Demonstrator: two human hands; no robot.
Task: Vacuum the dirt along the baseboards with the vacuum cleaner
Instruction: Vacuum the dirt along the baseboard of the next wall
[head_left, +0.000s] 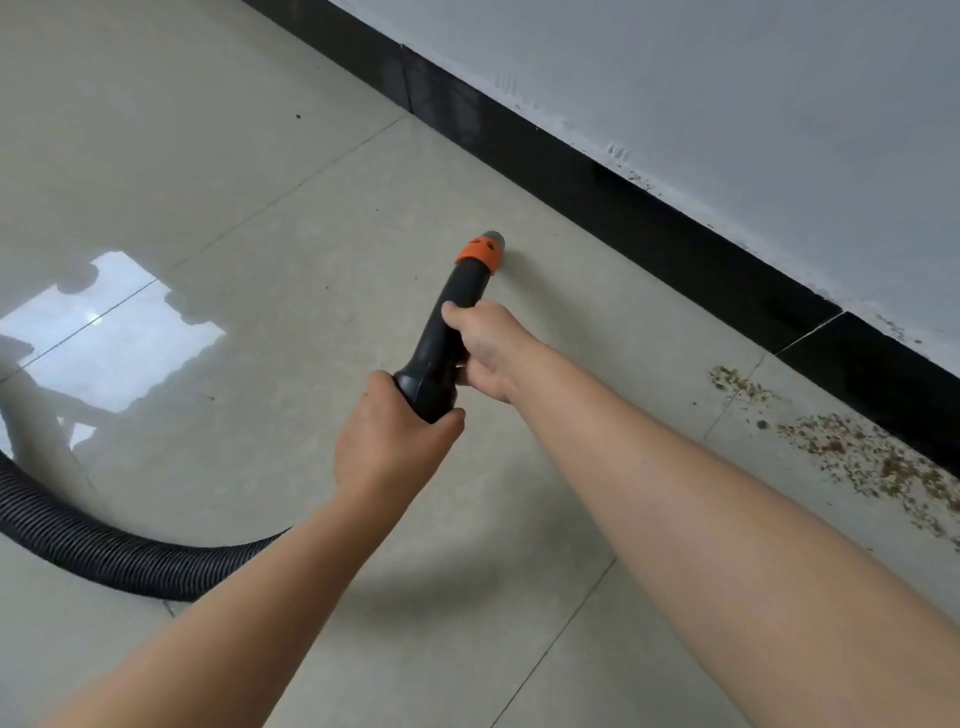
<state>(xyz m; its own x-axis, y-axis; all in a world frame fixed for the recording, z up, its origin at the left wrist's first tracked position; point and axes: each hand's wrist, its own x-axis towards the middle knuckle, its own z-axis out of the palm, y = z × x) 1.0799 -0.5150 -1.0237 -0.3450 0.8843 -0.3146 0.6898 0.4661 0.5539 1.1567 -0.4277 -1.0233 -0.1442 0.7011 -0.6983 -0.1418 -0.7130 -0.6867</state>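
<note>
A black vacuum nozzle with an orange collar points down at the beige tile floor, its grey tip a short way from the black baseboard. My right hand grips the nozzle's middle. My left hand grips its wider rear end, where the ribbed black hose joins and curves off to the left. A patch of brown dirt lies along the baseboard at the right, well to the right of the tip.
A white wall rises above the baseboard, with brown specks along its lower edge. A bright window reflection shines on the tiles at left. A few dark specks dot the floor.
</note>
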